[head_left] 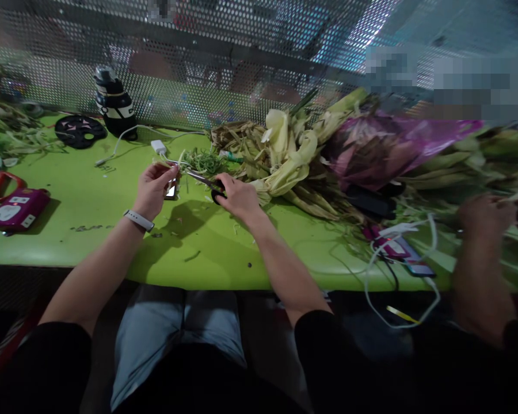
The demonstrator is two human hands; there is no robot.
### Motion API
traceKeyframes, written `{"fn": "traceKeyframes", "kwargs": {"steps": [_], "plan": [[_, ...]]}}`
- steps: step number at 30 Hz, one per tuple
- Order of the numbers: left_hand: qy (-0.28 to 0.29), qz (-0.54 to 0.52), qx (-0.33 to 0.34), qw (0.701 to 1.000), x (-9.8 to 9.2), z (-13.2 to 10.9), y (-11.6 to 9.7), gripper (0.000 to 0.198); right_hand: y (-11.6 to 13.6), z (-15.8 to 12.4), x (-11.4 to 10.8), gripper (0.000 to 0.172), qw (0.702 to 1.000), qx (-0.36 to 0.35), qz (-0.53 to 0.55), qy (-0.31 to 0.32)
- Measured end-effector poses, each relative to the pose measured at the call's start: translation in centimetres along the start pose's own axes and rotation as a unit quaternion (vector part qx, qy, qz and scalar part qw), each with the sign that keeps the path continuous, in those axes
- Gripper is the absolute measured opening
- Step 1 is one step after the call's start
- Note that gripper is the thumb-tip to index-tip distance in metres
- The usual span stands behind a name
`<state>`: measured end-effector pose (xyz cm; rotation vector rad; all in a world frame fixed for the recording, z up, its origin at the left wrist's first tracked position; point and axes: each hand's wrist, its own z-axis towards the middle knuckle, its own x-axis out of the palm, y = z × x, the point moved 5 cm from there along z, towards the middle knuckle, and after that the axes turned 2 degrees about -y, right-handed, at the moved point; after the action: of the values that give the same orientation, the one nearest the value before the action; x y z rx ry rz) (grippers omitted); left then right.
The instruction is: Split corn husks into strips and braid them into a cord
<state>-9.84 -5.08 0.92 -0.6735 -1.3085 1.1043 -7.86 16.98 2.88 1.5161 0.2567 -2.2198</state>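
My left hand [152, 188], with a pale band on the wrist, is closed in a pinch over the green table [216, 253]. What its fingertips hold is too small to make out. My right hand [240, 198] grips dark-handled scissors [202, 178], their blades pointing left toward the left fingertips. Just below the left fingers lies a small dark object with a bright surface [171, 191]. Thin green shreds [202, 161] are heaped behind the scissors. A large pile of corn husks [285, 155] spreads to the right of them.
A dark bottle [114, 106], a black mask [80, 131] and a white charger [158, 147] with cable stand or lie behind. At left sits a purple box [17, 208]. Rightward are a purple plastic bag [371, 146], cables, a phone [418, 267] and another person's hand [486, 221].
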Motion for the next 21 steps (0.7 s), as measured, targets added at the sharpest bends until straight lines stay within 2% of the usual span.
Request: {"fn": "traceKeyframes", "kwargs": {"steps": [7, 12, 21], "plan": [[0.014, 0.007, 0.011, 1.0, 0.18, -0.07, 0.09, 0.015, 0.03, -0.03, 0.05, 0.04, 1.0, 0.001, 0.026, -0.005], [0.026, 0.0, 0.009, 1.0, 0.4, -0.15, 0.03, 0.017, 0.5, -0.02, -0.03, 0.042, 1.0, 0.006, 0.024, 0.018], [0.015, -0.007, 0.01, 1.0, 0.6, -0.23, -0.09, 0.019, 0.93, -0.13, -0.19, 0.04, 0.999, 0.004, 0.038, 0.015]]}}
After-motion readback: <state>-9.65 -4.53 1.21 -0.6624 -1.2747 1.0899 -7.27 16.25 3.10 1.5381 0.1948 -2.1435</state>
